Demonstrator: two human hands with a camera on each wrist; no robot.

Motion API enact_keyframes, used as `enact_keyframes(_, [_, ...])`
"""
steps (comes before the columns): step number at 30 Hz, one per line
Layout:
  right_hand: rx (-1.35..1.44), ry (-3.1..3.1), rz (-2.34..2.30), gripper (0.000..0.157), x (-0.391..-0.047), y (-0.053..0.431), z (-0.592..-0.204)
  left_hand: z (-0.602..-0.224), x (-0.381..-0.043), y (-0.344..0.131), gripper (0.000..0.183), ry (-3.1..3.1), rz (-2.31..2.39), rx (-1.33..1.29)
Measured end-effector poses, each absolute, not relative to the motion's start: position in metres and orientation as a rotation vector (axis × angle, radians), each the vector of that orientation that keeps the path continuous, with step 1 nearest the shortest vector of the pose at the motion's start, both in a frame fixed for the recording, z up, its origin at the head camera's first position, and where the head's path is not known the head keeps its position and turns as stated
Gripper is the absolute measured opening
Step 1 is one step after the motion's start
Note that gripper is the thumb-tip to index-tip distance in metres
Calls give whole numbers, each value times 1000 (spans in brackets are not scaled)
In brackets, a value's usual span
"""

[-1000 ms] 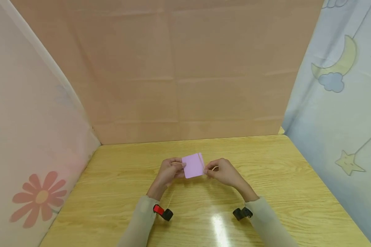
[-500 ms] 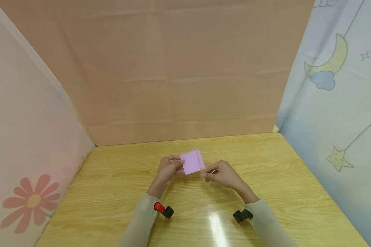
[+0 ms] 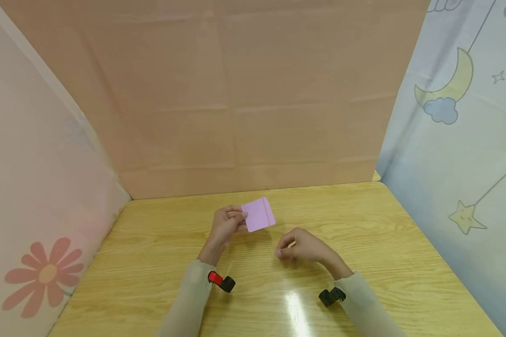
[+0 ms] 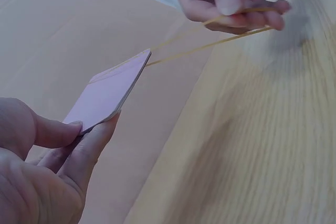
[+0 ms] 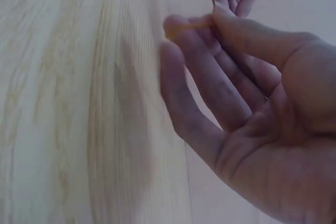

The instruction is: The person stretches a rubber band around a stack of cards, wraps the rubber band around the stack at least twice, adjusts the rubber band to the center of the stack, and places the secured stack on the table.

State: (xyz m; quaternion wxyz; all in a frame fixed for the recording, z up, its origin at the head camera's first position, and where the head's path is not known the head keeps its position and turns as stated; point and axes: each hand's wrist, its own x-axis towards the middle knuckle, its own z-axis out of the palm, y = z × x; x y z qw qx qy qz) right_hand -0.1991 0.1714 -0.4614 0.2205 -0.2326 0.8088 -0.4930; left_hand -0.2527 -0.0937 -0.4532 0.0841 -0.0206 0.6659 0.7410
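Note:
My left hand (image 3: 225,224) pinches a thin pink square pad (image 3: 256,216) with rounded corners, thumb on its face and fingers beneath. The pad is held tilted above the table. A tan rubber band (image 4: 210,45) loops round the pad near its far side, and in the left wrist view its two strands stretch away to my right hand (image 3: 303,245). There the thumb and fingers hold the band's pulled end. In the right wrist view a short piece of the rubber band (image 5: 198,25) shows at the fingertips; the pad is hidden.
The light wood table (image 3: 160,243) lies under both hands. A brown-pink sheet (image 3: 236,117) hangs along its back edge. Printed cloths stand at the left (image 3: 42,164) and right (image 3: 459,154). Black cameras sit on both wrists.
My right hand has drawn away from the pad, down toward me, pulling the band's end along. My left hand has moved the pad slightly left and away from me.

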Motion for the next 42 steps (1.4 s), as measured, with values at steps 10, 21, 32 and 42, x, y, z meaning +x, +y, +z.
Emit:
enact_keyframes(10, [-634, 2049, -1407, 24, -196, 174, -458, -436, -252, -88, 13, 2020, 2213, 6])
enact_keyframes(21, [-660, 2079, -1540, 32, -200, 172, -456, -431, -251, -83, 11, 2045, 2227, 12])
enact_keyframes(32, [-716, 2351, -1551, 39, -198, 156, -460, -429, -253, -78, 15, 2000, 2258, -36])
enact_keyframes(42, [-684, 2257, -1683, 70, -192, 146, -466, -434, -254, -75, 25, 1946, 2347, -154])
